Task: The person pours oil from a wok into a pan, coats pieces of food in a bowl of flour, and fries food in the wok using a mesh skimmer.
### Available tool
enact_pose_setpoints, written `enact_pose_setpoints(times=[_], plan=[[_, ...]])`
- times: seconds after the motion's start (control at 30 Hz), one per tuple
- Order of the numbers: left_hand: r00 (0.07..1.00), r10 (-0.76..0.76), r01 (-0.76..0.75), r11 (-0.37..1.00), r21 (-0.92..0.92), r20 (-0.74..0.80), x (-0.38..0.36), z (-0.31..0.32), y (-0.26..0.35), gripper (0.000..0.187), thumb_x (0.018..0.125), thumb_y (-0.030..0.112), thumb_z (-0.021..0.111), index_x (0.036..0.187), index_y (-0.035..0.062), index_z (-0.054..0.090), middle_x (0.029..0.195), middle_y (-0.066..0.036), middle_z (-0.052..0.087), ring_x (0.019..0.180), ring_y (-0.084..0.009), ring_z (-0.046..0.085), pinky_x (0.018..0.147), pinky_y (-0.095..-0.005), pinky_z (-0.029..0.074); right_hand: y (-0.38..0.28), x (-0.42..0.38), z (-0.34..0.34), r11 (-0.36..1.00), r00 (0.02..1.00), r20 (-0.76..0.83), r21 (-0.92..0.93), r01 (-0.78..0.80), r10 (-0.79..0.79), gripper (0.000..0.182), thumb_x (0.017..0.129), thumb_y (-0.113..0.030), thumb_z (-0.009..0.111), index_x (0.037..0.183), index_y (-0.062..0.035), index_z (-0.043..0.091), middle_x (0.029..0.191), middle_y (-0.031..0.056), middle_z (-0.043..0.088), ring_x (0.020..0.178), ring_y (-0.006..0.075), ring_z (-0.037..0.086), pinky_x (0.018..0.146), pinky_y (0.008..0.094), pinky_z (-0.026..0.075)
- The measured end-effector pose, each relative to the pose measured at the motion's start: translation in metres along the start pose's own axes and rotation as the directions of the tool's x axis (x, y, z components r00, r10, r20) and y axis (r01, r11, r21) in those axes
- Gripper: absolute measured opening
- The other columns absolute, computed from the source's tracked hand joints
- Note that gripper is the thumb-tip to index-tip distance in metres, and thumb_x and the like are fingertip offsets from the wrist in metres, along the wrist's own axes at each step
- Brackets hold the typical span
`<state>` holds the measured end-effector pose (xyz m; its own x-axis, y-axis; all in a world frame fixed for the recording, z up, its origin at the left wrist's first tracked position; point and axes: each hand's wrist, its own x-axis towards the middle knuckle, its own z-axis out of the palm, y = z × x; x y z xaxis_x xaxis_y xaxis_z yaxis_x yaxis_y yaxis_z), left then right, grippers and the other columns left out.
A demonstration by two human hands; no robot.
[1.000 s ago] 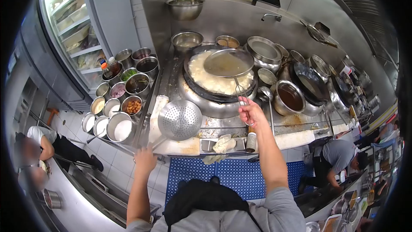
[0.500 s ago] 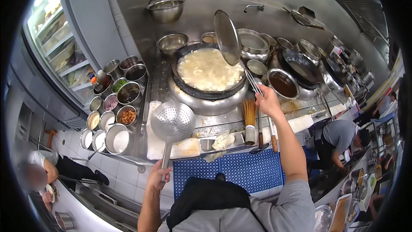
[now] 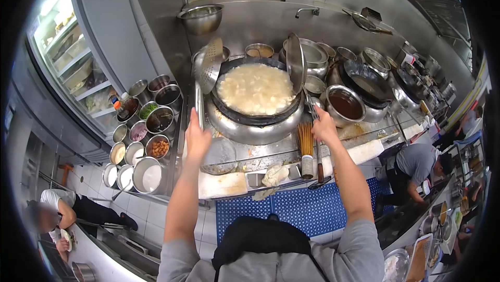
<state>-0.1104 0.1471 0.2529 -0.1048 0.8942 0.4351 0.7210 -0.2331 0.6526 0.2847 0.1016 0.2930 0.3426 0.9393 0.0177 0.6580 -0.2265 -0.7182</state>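
My left hand (image 3: 198,138) is wrapped round the handle of a perforated metal skimmer (image 3: 212,65), whose round head stands on edge above the wok's left rim. Closed on another handle, my right hand (image 3: 325,126) holds a round wire-handled strainer (image 3: 297,64), tilted steeply at the right rim. Between the two tools sits a large black wok (image 3: 255,120) on a steel burner ring. Pale, chunky pieces of food (image 3: 255,89) lie in cloudy, foamy liquid inside it. I cannot make out what food it is.
Several metal pots of ingredients (image 3: 158,146) stand at the left. A bamboo brush (image 3: 306,149) leans at the counter's front, near a white cloth (image 3: 274,175). Right of the wok is a pot of brown sauce (image 3: 345,102). Co-workers (image 3: 415,164) are at both sides.
My left hand has lifted the skimmer from the counter's front up to the wok's left side, turning its head on edge. The strainer has shifted right and slightly lower, uncovering more of the wok.
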Motion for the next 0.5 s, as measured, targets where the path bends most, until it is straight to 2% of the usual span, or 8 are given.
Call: enact_pose_setpoints(times=[0.07,0.1,0.2,0.23,0.37,0.47,0.5], plan=[[0.997,-0.062,0.058,0.994,0.096,0.043,0.034,0.023,0.013,0.076,0.077,0.005,0.056,0.146,0.0018,0.024,0.114,-0.031,0.057,0.107,-0.0461,0.057,0.091,-0.0465,0.046,0.002,-0.004,0.001,0.984,0.995,0.072,0.158,-0.081,0.070,0.060,0.086,-0.001,0.037,0.146,-0.0095,0.035,0.064,0.0115,0.060,0.042,0.0164,0.053,0.037,0.0317,0.044],[0.993,-0.096,0.086,0.986,0.144,0.066,0.046,0.032,0.018,0.076,0.078,0.006,0.056,0.147,0.0019,0.024,0.114,-0.032,0.057,0.107,-0.0460,0.056,0.092,-0.0474,0.046,0.000,-0.009,-0.001,0.970,0.992,0.108,0.230,-0.083,0.059,0.060,0.086,0.000,0.036,0.146,-0.0077,0.033,0.062,0.0102,0.058,0.040,0.0148,0.050,0.034,0.0295,0.040],[0.976,-0.156,0.107,0.951,0.290,0.151,0.073,0.050,0.030,0.075,0.078,0.005,0.056,0.145,-0.0027,0.023,0.114,-0.034,0.055,0.103,-0.0473,0.059,0.089,-0.0498,0.048,0.007,-0.012,-0.005,0.895,0.972,0.200,0.401,-0.193,0.120,0.061,0.084,0.000,0.038,0.144,-0.0089,0.037,0.061,0.0115,0.058,0.041,0.0169,0.052,0.036,0.0320,0.042],[0.972,-0.161,0.101,0.943,0.318,0.168,0.082,0.057,0.027,0.073,0.079,0.007,0.057,0.143,-0.0031,0.025,0.113,-0.034,0.056,0.103,-0.0466,0.059,0.089,-0.0511,0.048,0.007,-0.013,-0.008,0.859,0.962,0.239,0.456,-0.230,0.131,0.063,0.083,0.002,0.039,0.145,-0.0073,0.033,0.061,0.0114,0.057,0.040,0.0157,0.050,0.034,0.0301,0.040],[0.936,-0.205,0.126,0.954,0.271,0.285,0.108,0.073,0.026,0.072,0.077,0.010,0.060,0.141,-0.0046,0.028,0.116,-0.035,0.056,0.108,-0.0467,0.058,0.090,-0.0498,0.049,0.016,-0.010,-0.016,0.742,0.919,0.357,0.568,-0.356,0.168,0.063,0.084,0.002,0.041,0.145,-0.0078,0.033,0.064,0.0133,0.059,0.040,0.0158,0.051,0.034,0.0291,0.040],[0.892,-0.222,0.104,0.949,0.298,0.394,0.120,0.082,0.022,0.078,0.075,0.008,0.059,0.145,0.0060,0.026,0.117,-0.035,0.057,0.109,-0.0479,0.056,0.094,-0.0482,0.046,0.043,0.008,-0.008,0.688,0.894,0.434,0.615,-0.385,0.112,0.061,0.086,0.000,0.043,0.145,-0.0110,0.032,0.066,0.0147,0.061,0.041,0.0166,0.053,0.034,0.0282,0.042],[0.892,-0.228,0.112,0.948,0.299,0.390,0.120,0.083,0.020,0.078,0.075,0.008,0.059,0.145,0.0060,0.026,0.117,-0.035,0.057,0.109,-0.0479,0.056,0.094,-0.0482,0.046,0.049,0.013,-0.006,0.692,0.892,0.439,0.611,-0.384,0.108,0.061,0.086,0.000,0.043,0.145,-0.0110,0.032,0.066,0.0147,0.061,0.041,0.0166,0.053,0.034,0.0282,0.042]])
